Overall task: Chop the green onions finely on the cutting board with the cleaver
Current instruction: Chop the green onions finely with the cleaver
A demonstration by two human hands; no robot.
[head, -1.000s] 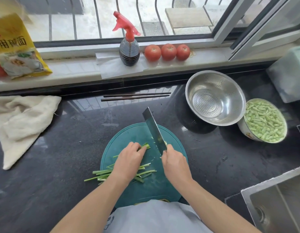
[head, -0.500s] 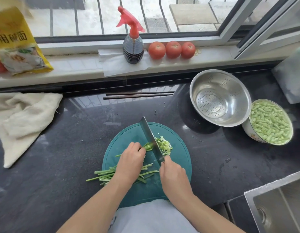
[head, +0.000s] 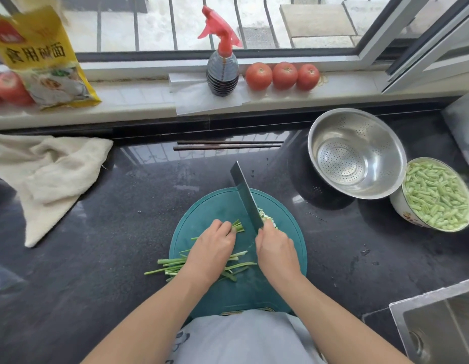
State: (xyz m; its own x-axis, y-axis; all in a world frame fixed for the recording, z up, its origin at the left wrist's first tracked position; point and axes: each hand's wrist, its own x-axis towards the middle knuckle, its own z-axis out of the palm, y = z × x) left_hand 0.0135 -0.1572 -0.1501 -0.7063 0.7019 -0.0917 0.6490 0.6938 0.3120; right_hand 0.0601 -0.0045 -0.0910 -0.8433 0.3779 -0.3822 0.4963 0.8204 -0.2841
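A round teal cutting board (head: 215, 206) lies on the dark counter in front of me. My left hand (head: 215, 248) presses a bunch of green onions (head: 175, 266) flat across the board, their cut ends poking out past my fingertips. My right hand (head: 276, 248) grips the handle of the cleaver (head: 245, 195), whose blade points away from me, raised just right of the cut ends. A small heap of chopped onion (head: 266, 216) lies to the right of the blade, partly hidden by it.
A steel colander (head: 356, 153) and a bowl of cut green beans (head: 435, 198) stand at the right. Chopsticks (head: 228, 145) lie behind the board, a towel (head: 44, 174) at the left, a sink (head: 438, 324) at the lower right. A spray bottle (head: 222, 67), tomatoes (head: 283, 74) and a yellow bag (head: 41, 56) sit on the sill.
The cleaver has gone down through the onions and come back up. The chopped heap to its right has grown. My left hand has stayed on the bunch.
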